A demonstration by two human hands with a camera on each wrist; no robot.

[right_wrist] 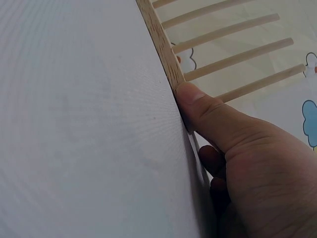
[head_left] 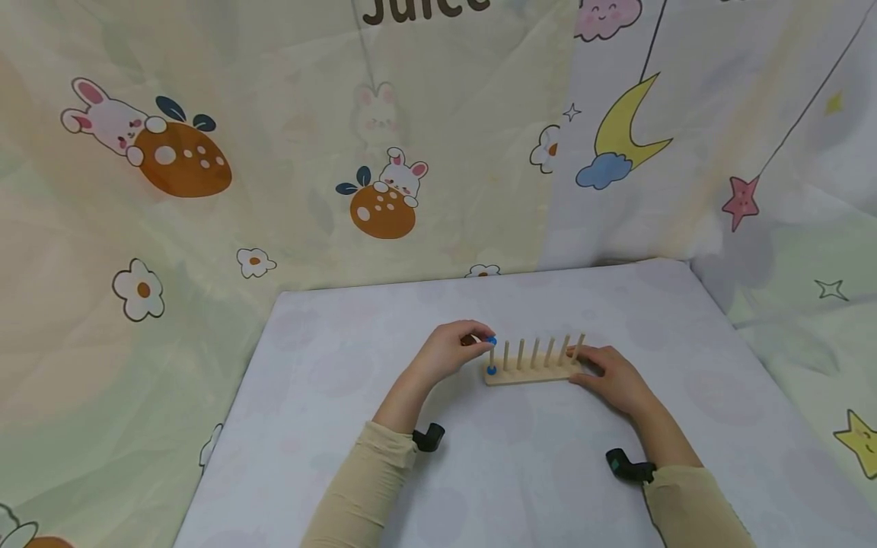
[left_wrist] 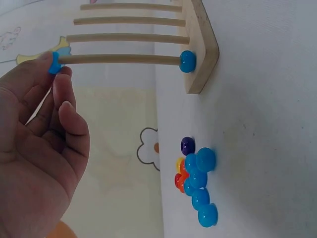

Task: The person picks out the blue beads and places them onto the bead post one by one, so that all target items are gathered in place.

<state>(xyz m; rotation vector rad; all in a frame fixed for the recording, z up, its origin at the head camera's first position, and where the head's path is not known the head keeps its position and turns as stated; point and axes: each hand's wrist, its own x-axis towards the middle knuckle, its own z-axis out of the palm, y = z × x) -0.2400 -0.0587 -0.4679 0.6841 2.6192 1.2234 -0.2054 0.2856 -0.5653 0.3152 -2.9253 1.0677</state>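
A wooden peg board (head_left: 530, 376) with a row of upright pegs stands on the table. My left hand (head_left: 447, 352) pinches a blue bead (left_wrist: 54, 63) between thumb and fingers at the tip of the leftmost peg (left_wrist: 119, 59). Down at the foot of that same peg sits another blue bead (left_wrist: 187, 61). The other pegs in view carry no beads. My right hand (head_left: 617, 380) grips the board's right end, its thumb (right_wrist: 195, 99) pressed on the front edge of the base and its other fingers partly hidden behind.
In the left wrist view, a cluster of loose beads lies on the table beyond the board's left end: several blue beads (left_wrist: 198, 179), a purple bead (left_wrist: 187, 146), and some red, orange and yellow ones. A white cloth (head_left: 521, 457) covers the table. A printed curtain (head_left: 288, 152) hangs behind.
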